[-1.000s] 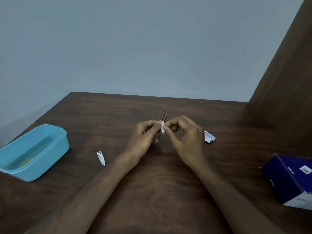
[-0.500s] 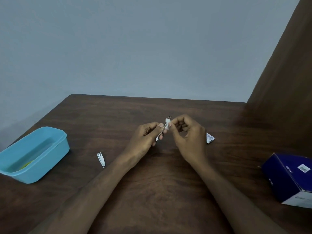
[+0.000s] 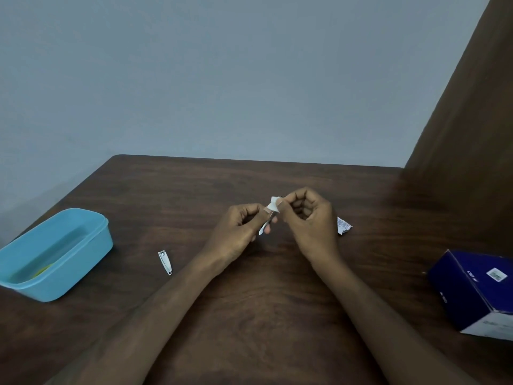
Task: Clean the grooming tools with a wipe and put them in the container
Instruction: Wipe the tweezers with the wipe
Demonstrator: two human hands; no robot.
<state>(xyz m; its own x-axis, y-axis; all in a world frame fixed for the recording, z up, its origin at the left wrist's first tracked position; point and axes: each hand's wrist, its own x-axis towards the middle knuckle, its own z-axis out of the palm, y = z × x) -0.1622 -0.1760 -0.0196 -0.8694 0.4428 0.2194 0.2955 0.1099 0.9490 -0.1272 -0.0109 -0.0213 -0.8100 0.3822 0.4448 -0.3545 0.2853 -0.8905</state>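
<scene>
Pinching tweezers (image 3: 265,228) w/ left hand (image 3: 238,234); right hand (image 3: 308,226) is squeezing wipe (image 3: 273,204) round the tips, having slid up from mid-shaft. Tweezers nearly done; clipper (image 3: 165,262) waiting near container (image 3: 83,262), uncleaned I'd guess.
</scene>
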